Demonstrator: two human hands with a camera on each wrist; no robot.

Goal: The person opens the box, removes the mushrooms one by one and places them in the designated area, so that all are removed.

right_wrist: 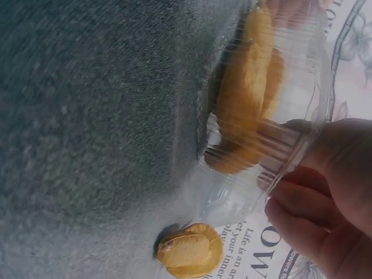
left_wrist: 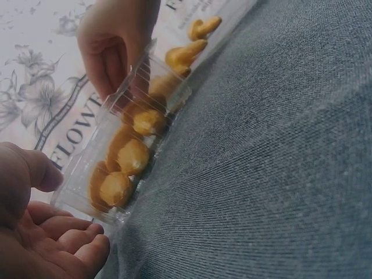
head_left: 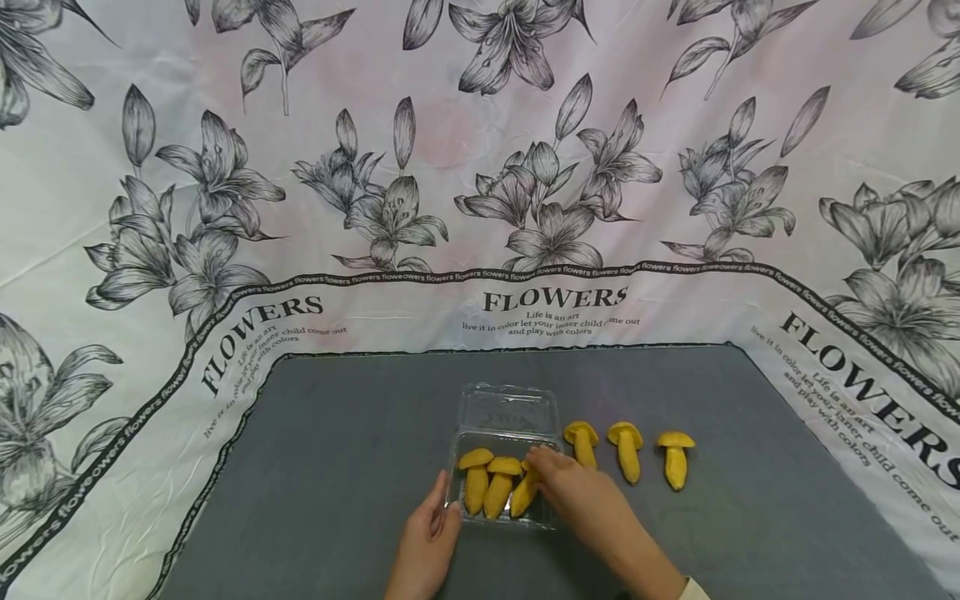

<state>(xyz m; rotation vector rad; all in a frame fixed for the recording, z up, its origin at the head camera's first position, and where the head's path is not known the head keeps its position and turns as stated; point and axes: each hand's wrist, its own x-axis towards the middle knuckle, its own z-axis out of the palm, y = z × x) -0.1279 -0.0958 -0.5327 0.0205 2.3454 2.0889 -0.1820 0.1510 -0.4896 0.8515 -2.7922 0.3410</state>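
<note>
A clear plastic clamshell box stands on the grey surface with its lid tipped back. Two yellow mushrooms lie side by side inside. At the box's right side, my right hand pinches a third yellow mushroom near its cap. Through the clear wall in the right wrist view, its fingers reach in to that mushroom. My left hand rests at the left front corner, thumb at the rim, its loosely bent fingers beside the outer wall.
Three more yellow mushrooms lie in a row right of the box, the nearest partly behind my right hand. White flower-printed cloth rises behind the grey surface and along both its sides.
</note>
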